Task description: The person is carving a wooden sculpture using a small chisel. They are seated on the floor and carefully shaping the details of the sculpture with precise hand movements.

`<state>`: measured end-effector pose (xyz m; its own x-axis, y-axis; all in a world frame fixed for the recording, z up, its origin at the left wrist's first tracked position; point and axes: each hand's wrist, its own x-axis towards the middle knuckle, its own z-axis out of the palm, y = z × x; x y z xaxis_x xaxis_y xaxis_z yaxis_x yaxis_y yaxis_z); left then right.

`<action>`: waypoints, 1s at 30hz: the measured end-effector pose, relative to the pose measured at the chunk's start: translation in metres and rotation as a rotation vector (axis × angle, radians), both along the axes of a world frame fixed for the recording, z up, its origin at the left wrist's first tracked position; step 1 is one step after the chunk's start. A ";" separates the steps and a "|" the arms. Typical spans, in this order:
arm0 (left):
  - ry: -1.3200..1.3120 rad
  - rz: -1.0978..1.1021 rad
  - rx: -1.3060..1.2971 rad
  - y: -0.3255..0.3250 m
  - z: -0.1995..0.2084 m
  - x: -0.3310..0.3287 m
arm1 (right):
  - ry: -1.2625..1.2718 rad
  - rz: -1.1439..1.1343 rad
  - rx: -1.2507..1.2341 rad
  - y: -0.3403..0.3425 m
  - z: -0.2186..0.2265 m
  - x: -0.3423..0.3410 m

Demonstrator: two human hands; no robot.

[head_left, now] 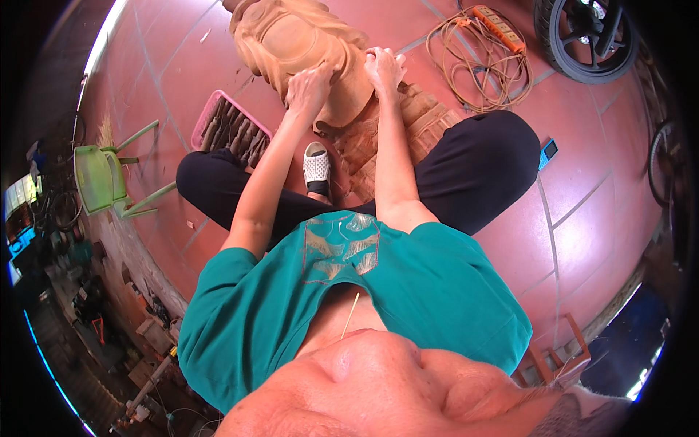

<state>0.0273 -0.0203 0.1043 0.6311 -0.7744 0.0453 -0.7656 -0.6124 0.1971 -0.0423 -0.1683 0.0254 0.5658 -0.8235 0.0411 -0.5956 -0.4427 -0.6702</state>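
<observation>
A large brown wood carving [291, 36] with rounded, folded relief lies on the floor in front of me. My left hand [309, 89] is closed against its near part, knuckles up. My right hand [384, 69] rests at the carving's right edge with its fingers curled. Whatever either hand may hold is hidden under the fingers. Beneath and to the right of the carving, another ridged brown wooden piece [419, 120] lies between my legs.
A pink basket [231, 98] of several dark, slender tools sits left. An orange power strip [499, 29] with coiled cord [466, 80] lies far right, near a black wheel [588, 44]. A green chair [98, 178] stands left; a blue phone-like device [548, 154] is beside my right knee.
</observation>
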 end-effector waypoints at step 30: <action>-0.054 0.037 -0.131 -0.006 -0.005 -0.001 | -0.008 -0.032 0.006 0.001 0.003 0.002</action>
<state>0.0265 -0.0266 0.0996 0.6529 -0.7361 0.1787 -0.7547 -0.6121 0.2363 -0.0405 -0.1676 0.0286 0.5386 -0.8416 0.0405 -0.6045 -0.4194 -0.6773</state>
